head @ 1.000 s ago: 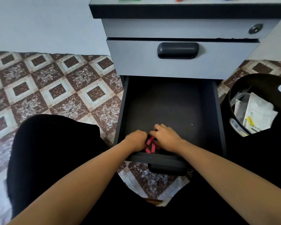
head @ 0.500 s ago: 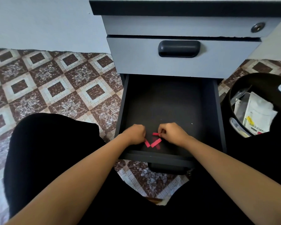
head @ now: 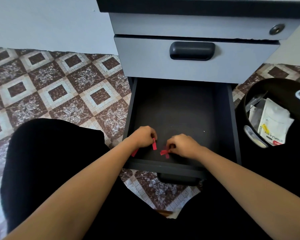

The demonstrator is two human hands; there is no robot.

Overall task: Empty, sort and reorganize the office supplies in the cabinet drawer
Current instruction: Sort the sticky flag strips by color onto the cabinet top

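The head camera looks down on one drawer (head: 177, 110) of the cabinet, pulled out, with its dark bottom almost bare. Four red strips (head: 154, 146) can be counted, all in the near part close to the front wall.

The left hand (head: 143, 137) is curled and pinches one strip at its fingertips, and the strip hangs nearly upright. A second strip (head: 134, 152) shows slanted below its wrist, by the drawer's near left corner. I cannot tell whether the hand grips this one too.

The right hand (head: 184, 146) is also curled and pinches a crossed pair (head: 164, 152) of strips. The two hands are near each other but apart, with bare bottom between them. Behind them the rest of the bottom lies open up to the back, bounded by the two side walls.

Above the open drawer sits one closed grey drawer with one dark handle (head: 192, 50). Higher up is one round lock (head: 277, 29).

One black bin (head: 267, 85) stands just beside the drawer's right wall and holds white packets (head: 274, 122). Patterned floor (head: 59, 84) spreads to the left.
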